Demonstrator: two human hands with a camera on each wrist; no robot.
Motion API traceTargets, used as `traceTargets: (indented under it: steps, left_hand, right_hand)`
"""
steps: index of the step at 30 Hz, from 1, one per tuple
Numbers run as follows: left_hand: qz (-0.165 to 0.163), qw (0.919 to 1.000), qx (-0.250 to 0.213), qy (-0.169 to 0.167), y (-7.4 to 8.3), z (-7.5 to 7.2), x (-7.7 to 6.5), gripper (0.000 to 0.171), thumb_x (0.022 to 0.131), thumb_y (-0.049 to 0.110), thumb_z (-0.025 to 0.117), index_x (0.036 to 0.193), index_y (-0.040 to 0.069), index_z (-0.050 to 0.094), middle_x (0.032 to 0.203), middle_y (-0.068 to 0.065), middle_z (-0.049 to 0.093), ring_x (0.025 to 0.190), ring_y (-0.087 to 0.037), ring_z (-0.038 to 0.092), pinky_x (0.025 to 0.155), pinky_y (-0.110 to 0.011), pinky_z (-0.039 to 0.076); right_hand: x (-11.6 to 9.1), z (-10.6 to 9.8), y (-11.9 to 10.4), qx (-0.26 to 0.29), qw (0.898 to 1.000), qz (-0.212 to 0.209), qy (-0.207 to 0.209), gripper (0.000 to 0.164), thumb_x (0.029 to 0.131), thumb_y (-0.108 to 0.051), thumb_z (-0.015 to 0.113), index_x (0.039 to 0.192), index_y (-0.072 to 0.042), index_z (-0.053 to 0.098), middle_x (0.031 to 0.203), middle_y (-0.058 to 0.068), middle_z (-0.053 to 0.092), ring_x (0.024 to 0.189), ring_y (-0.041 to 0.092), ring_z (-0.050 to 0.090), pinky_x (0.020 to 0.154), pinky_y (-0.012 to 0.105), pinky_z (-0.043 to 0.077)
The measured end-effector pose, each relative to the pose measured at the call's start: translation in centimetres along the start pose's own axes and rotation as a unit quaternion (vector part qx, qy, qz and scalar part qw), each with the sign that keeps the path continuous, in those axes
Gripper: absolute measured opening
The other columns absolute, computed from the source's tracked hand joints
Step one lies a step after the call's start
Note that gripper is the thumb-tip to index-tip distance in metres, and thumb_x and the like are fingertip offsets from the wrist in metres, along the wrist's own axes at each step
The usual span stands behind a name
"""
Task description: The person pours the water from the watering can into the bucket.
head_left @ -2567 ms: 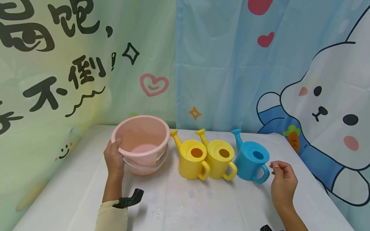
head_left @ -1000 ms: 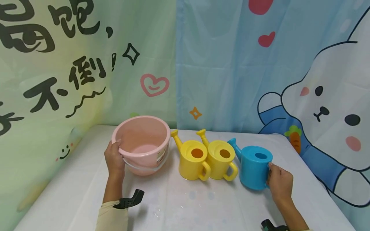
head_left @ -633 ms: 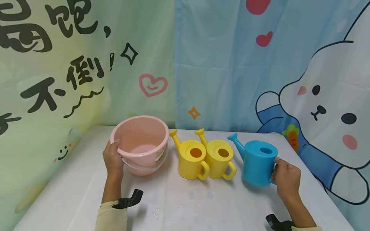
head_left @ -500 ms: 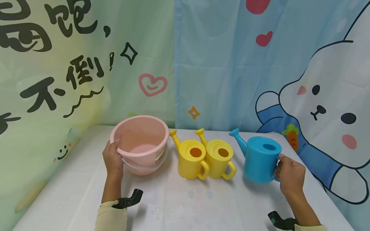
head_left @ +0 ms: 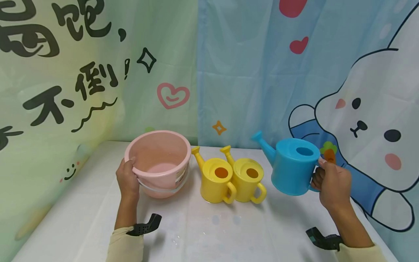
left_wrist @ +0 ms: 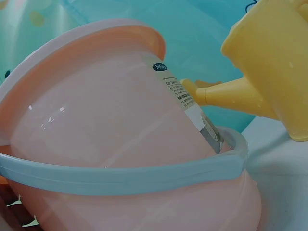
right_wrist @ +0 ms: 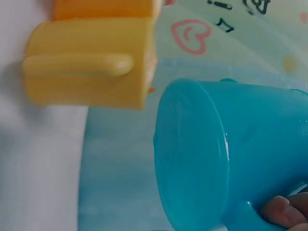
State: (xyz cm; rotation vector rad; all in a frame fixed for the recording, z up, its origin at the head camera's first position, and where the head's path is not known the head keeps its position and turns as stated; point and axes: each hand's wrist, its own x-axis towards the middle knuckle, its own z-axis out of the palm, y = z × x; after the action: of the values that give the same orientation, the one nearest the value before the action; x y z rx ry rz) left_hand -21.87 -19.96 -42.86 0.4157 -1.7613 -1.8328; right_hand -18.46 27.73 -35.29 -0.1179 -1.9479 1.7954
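Observation:
My right hand [head_left: 334,182] grips the handle of a blue watering can [head_left: 292,169], which hangs above the table with its spout toward the back left. The right wrist view shows the bottom of the blue watering can [right_wrist: 192,159] and some fingers [right_wrist: 284,211] at its handle. At the left, my left hand [head_left: 128,182] holds the rim of a pink bucket [head_left: 160,185], thumb over the edge. The bucket leans slightly, and its pale handle [left_wrist: 120,180] hangs down in front. Between bucket and blue can stand two yellow watering cans [head_left: 216,185], side by side.
A white-covered table [head_left: 203,236] carries everything. Behind it hangs a printed curtain [head_left: 229,72] with a cartoon rabbit at the right. The left yellow can's spout comes close to the bucket's right side. Small shiny spots lie on the cloth in front.
My right hand took the blue watering can by its handle, drew it right, away from the yellow cans, and raised it off the table. The left hand and bucket stay put.

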Motion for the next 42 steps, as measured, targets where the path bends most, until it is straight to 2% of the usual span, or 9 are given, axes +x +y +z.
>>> traceTargets:
  steps: [6, 9, 13, 19, 26, 32, 37, 42]
  left_hand:
    - [-0.007, 0.9999, -0.009, -0.003, 0.0, 0.1, -0.1, 0.045, 0.099, 0.02, 0.039, 0.135, -0.002, 0.054, 0.135, -0.016, 0.055, 0.121, -0.026, 0.048, 0.1, -0.032, 0.035]
    - [-0.005, 0.9999, -0.009, -0.008, 0.1, 0.1, -0.1, 0.045, 0.099, 0.02, 0.039, 0.135, -0.002, 0.053, 0.136, -0.015, 0.054, 0.123, -0.026, 0.047, 0.103, -0.033, 0.034]
    - [0.001, 0.9999, -0.002, -0.012, 0.0, -0.1, 0.1, 0.045, 0.1, 0.022, 0.038, 0.136, -0.001, 0.053, 0.137, -0.014, 0.053, 0.126, -0.025, 0.046, 0.106, -0.038, 0.032]
    - [0.001, 1.0, 0.003, -0.007, 0.0, -0.1, 0.2, 0.045, 0.1, 0.023, 0.039, 0.135, -0.002, 0.054, 0.134, -0.016, 0.055, 0.122, -0.027, 0.048, 0.103, -0.036, 0.034]
    - [0.0, 1.0, 0.006, -0.007, -0.1, -0.1, 0.1, 0.047, 0.1, 0.024, 0.037, 0.137, -0.002, 0.052, 0.136, -0.016, 0.054, 0.123, -0.026, 0.048, 0.103, -0.039, 0.034]
    - [0.004, 1.0, 0.002, 0.001, 0.0, -0.1, 0.1, 0.046, 0.1, 0.023, 0.038, 0.134, -0.002, 0.055, 0.129, -0.017, 0.057, 0.113, -0.027, 0.05, 0.094, -0.029, 0.036]
    - [0.001, 1.0, -0.001, 0.007, 0.0, -0.2, 0.1, 0.044, 0.099, 0.021, 0.039, 0.132, -0.003, 0.056, 0.13, -0.016, 0.057, 0.115, -0.025, 0.049, 0.095, -0.028, 0.035]
    - [0.002, 1.0, -0.005, 0.001, 0.0, -0.2, 0.0, 0.044, 0.099, 0.02, 0.04, 0.132, -0.003, 0.056, 0.13, -0.019, 0.057, 0.115, -0.029, 0.05, 0.095, -0.028, 0.036]
  right_hand:
    - [0.5, 1.0, -2.1, 0.056, 0.994, -0.001, -0.094, 0.052, 0.102, -0.025, 0.049, 0.056, -0.005, 0.037, 0.048, 0.001, 0.035, 0.041, 0.012, 0.035, 0.044, 0.02, 0.037]
    - [0.8, 1.7, -3.1, 0.068, 0.988, 0.002, -0.141, 0.051, 0.103, -0.025, 0.047, 0.056, -0.008, 0.037, 0.047, 0.0, 0.035, 0.041, 0.011, 0.035, 0.043, 0.02, 0.037]
    - [1.3, 3.1, -4.5, 0.074, 0.981, 0.003, -0.182, 0.05, 0.103, -0.024, 0.047, 0.056, -0.01, 0.036, 0.048, 0.0, 0.034, 0.041, 0.01, 0.035, 0.044, 0.02, 0.036]
    - [2.1, 5.3, -5.8, 0.061, 0.974, 0.004, -0.218, 0.05, 0.102, -0.022, 0.047, 0.056, -0.009, 0.033, 0.049, 0.0, 0.031, 0.042, 0.011, 0.034, 0.044, 0.02, 0.035]
    - [2.4, 7.4, -7.0, -0.003, 0.967, -0.002, -0.253, 0.052, 0.102, -0.024, 0.046, 0.056, -0.006, 0.031, 0.048, 0.0, 0.032, 0.042, 0.012, 0.035, 0.045, 0.022, 0.035]
    - [2.4, 9.2, -8.1, -0.032, 0.959, 0.004, -0.281, 0.051, 0.102, -0.025, 0.045, 0.055, -0.009, 0.031, 0.049, -0.002, 0.03, 0.043, 0.012, 0.034, 0.046, 0.023, 0.035]
    - [2.3, 10.9, -8.3, -0.048, 0.95, 0.017, -0.309, 0.049, 0.101, -0.026, 0.045, 0.056, -0.011, 0.032, 0.051, -0.003, 0.029, 0.045, 0.012, 0.034, 0.047, 0.023, 0.034]
    - [2.4, 12.9, -7.9, -0.077, 0.947, 0.021, -0.313, 0.046, 0.099, -0.025, 0.046, 0.057, -0.011, 0.033, 0.052, -0.002, 0.029, 0.046, 0.014, 0.032, 0.047, 0.025, 0.031]
